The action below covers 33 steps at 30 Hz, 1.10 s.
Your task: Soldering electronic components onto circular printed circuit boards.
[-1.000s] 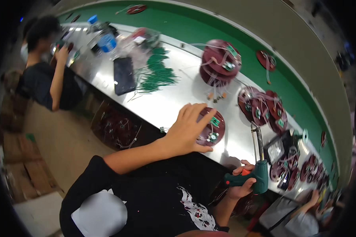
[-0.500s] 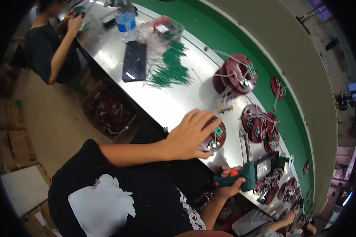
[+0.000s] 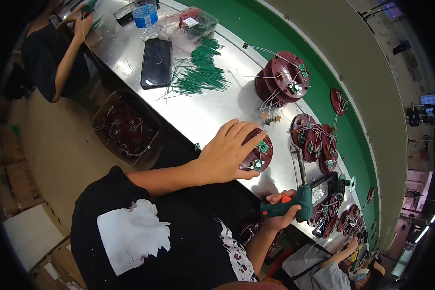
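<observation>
My left hand (image 3: 223,153) lies over a dark red round disc (image 3: 267,155) at the bench edge, the fingers along its far side and the thumb at its near side. That disc carries a small green circuit board (image 3: 262,146) and a shiny round part (image 3: 257,165). In my right hand (image 3: 283,220) is a green pistol-shaped soldering gun (image 3: 302,200) with an orange trigger. Its long metal barrel points up and away, with the tip close to a group of wired red discs (image 3: 311,137). The tip is apart from the disc under my left hand.
A stack of red discs (image 3: 282,77) with trailing wires stands farther back. Green wires (image 3: 203,72), a black phone (image 3: 156,63) and a bottle (image 3: 144,14) lie left along the metal bench (image 3: 188,108). A bin of discs (image 3: 125,128) sits below. Co-workers are at both ends.
The whole view has shifted slightly. My left hand stays on the disc, and my right hand still holds the soldering gun in much the same pose.
</observation>
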Available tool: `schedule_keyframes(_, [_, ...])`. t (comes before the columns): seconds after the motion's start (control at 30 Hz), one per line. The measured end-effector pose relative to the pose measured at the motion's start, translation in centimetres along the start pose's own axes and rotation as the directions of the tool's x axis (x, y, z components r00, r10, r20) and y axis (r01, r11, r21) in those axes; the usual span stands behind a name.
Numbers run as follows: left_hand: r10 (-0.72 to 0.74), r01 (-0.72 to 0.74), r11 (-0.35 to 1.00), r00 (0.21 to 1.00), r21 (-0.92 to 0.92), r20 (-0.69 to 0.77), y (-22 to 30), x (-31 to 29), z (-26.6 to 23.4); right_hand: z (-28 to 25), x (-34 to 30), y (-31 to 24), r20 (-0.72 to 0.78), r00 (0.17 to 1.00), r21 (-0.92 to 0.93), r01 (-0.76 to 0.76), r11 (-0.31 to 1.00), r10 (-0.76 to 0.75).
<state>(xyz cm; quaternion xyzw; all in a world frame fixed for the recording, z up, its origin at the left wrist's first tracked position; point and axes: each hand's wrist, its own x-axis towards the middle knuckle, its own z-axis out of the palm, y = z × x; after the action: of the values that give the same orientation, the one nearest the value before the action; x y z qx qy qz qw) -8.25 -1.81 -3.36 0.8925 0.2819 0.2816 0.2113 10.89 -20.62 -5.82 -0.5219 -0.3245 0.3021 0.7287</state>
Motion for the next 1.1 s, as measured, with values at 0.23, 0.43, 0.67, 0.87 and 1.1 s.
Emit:
schedule_keyframes(0.23, [0.055,-0.092,0.974,0.982,-0.208,-0.179,-3.5,1.4,-3.7,-0.3,0.8,-0.1,-0.011,1.0,0.093,0.021,0.995,-0.02])
schedule_keyframes(0.43, [-0.245,0.259,0.966,0.877,-0.023,-0.413,-10.6,2.6,-11.9,0.0,0.6,0.0,-0.027,0.999,0.07,0.045,0.997,-0.043])
schedule_keyframes(0.67, [-0.464,0.49,0.871,0.842,0.029,-0.275,-12.7,2.8,-12.4,0.1,0.8,-0.1,-0.004,0.998,0.052,0.068,0.996,-0.068])
schedule_keyframes(0.87, [-0.423,0.447,0.891,0.882,0.085,-0.208,-14.2,2.3,-10.7,-0.1,0.6,0.1,-0.02,0.998,0.063,0.067,0.996,-0.066])
schedule_keyframes(1.1, [-0.357,0.397,0.899,0.909,0.184,-0.214,-14.3,2.2,-10.1,-0.2,0.4,0.1,-0.001,0.998,0.039,0.066,0.997,-0.066])
